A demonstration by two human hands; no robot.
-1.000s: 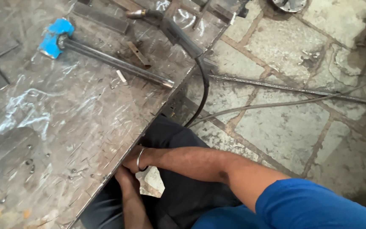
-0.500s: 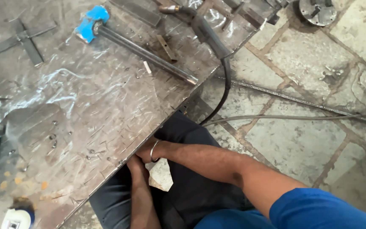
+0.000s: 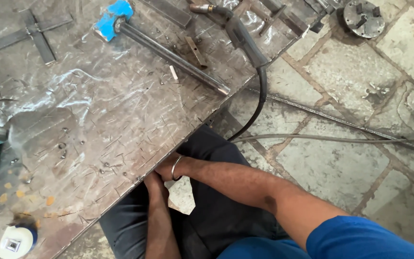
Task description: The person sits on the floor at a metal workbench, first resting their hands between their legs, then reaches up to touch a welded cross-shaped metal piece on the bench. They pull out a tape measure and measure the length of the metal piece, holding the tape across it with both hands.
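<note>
both hands tucked under the near edge of the scratched steel worktop (image 3: pixel 97 134): right hand (image 3: pixel 165 169), left hand (image 3: pixel 153 182). fingers hidden, grip impossible to tell. pale rag (image 3: pixel 183 194) in lap. welding torch (image 3: pixel 243 36) lying untouched, far side.

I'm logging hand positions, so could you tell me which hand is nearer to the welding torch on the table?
Right. The right hand, with the wrist bangle, sits at the table edge, below the welding torch. The left hand lies just under it, slightly farther away.
</note>
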